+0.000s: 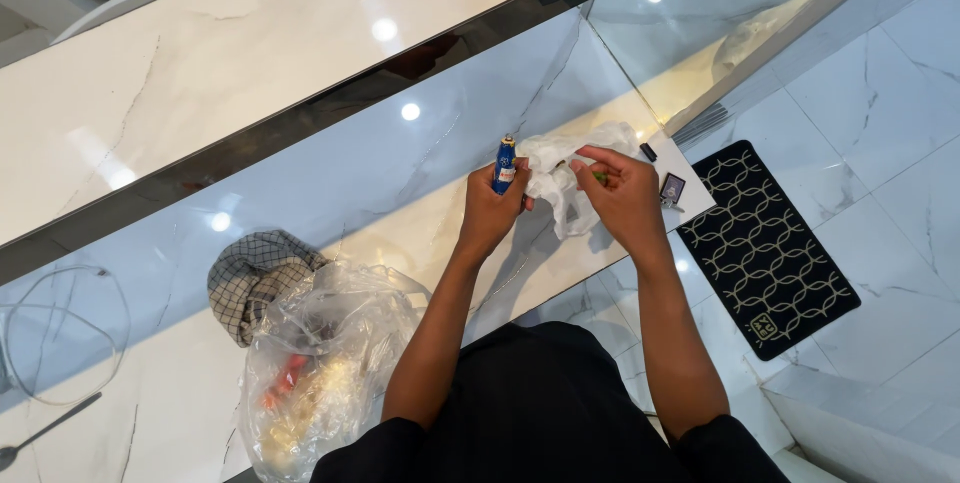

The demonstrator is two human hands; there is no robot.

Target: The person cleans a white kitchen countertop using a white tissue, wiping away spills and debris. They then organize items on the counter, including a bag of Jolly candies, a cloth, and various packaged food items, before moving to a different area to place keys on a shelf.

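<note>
My left hand [492, 211] grips a small blue tube-shaped item [504, 165], held upright above the marble counter [330, 173]. My right hand [622, 195] pinches a crumpled white plastic bag [556, 168], with a bit of something green showing at its fingertips. The two hands are close together, with the bag between them. What lies inside the white bag is hidden.
A clear plastic bag [320, 363] with orange and pale contents lies at the near left, beside a checked cloth [252, 275]. A spoon [40, 433] and a thin wire loop [70, 328] are at far left. Small dark items [671, 188] rest near the counter's end. A patterned black mat [765, 248] covers the floor tiles.
</note>
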